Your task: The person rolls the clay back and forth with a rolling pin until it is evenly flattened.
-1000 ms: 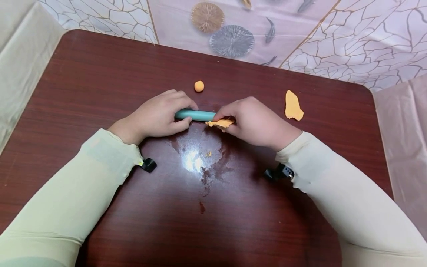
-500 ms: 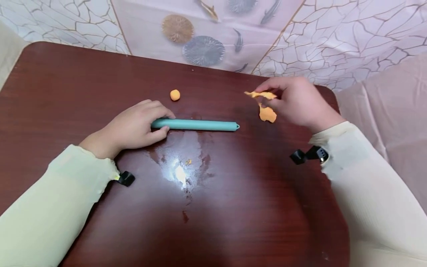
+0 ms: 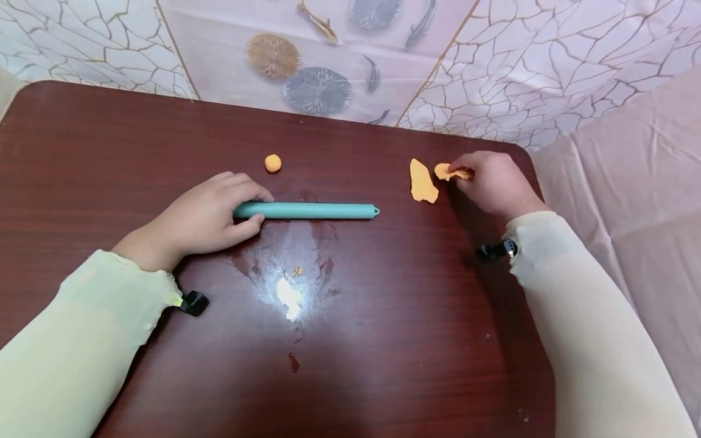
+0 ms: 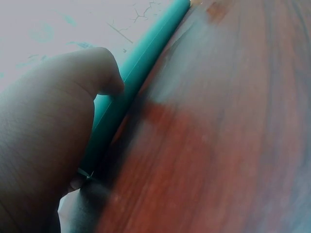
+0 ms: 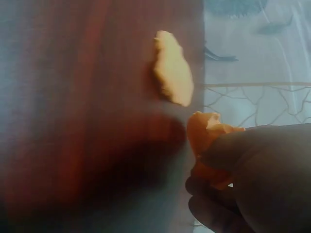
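- My left hand (image 3: pixel 199 220) lay curled over the near end of the long teal plastic rolling stick (image 3: pixel 306 210), thumb on my side of it and fingers (image 3: pixel 241 182) wrapped across its top, so the hand was clamped on that stick.
- From that grip the stick ran away to my right, flat on the dark red-brown wooden table (image 3: pixel 383 340), and its far end stood free of any hand.
- In the left wrist view the stick (image 4: pixel 131 92) passed under my thumb (image 4: pixel 97 73) and rested on the wood.
- My right hand (image 3: pixel 490 182) was well off to the right of the stick, near the table's far right corner, fingers pinched together on a small crumpled piece of orange dough (image 3: pixel 449 172).
- Just left of that pinch lay a flat, elongated piece of orange dough (image 3: pixel 423 182) on the table, apart from my fingers.
- The right wrist view showed the pinched lump (image 5: pixel 209 141) at my fingertips (image 5: pixel 228 150) and the flat piece (image 5: pixel 173 68) beyond it.
- A small round ball of orange dough (image 3: pixel 272 163) sat just beyond my left fingers, on the far side of the stick.
- A tiny orange crumb (image 3: pixel 297 271) lay on the glossy patch in front of my left hand.
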A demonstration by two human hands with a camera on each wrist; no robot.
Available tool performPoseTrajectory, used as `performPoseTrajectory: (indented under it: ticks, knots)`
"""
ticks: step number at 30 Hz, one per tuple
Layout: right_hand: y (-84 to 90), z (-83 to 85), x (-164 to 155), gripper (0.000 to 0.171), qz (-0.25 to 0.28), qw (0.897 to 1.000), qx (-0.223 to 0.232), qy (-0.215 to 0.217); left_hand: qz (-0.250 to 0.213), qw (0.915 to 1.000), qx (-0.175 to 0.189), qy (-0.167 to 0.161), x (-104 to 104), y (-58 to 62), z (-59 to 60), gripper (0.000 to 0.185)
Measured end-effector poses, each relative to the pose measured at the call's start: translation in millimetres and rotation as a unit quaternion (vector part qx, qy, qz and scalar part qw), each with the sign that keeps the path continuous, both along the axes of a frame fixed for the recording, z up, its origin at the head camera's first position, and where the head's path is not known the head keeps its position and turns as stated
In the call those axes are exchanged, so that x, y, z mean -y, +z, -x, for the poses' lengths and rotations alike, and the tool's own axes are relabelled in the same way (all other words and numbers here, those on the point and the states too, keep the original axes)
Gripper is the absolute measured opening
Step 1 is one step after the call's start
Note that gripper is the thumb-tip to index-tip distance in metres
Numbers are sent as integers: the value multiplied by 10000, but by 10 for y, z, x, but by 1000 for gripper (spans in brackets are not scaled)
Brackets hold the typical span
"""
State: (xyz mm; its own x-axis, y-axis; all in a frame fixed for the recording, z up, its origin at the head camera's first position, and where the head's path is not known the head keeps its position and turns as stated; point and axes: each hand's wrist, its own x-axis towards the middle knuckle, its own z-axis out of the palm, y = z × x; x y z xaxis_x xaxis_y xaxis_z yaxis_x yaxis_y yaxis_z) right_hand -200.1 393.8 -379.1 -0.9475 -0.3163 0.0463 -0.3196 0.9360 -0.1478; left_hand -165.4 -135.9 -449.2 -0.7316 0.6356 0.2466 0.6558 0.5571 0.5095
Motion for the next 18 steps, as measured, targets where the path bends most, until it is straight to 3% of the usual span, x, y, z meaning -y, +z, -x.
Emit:
performPoseTrajectory:
  ticks: [6, 10, 13, 18]
  knots:
    - [-124, -160, -18, 28, 28, 9998, -13, 201, -48, 10000, -54, -34, -8, 6, 1, 24]
    - [-119, -258, 9, 41, -280, 9983, 250, 439, -57, 10000, -50, -18, -6, 4, 5, 24]
    - [-89, -365, 17, 58, -736, 9935, 730, 480, -29, 10000, -27, -12, -3, -2, 4, 24]
    - [-77, -554, 4, 79, -1107, 9741, 1952, 262, -23, 10000, -19, 10, -4, -6, -12, 23]
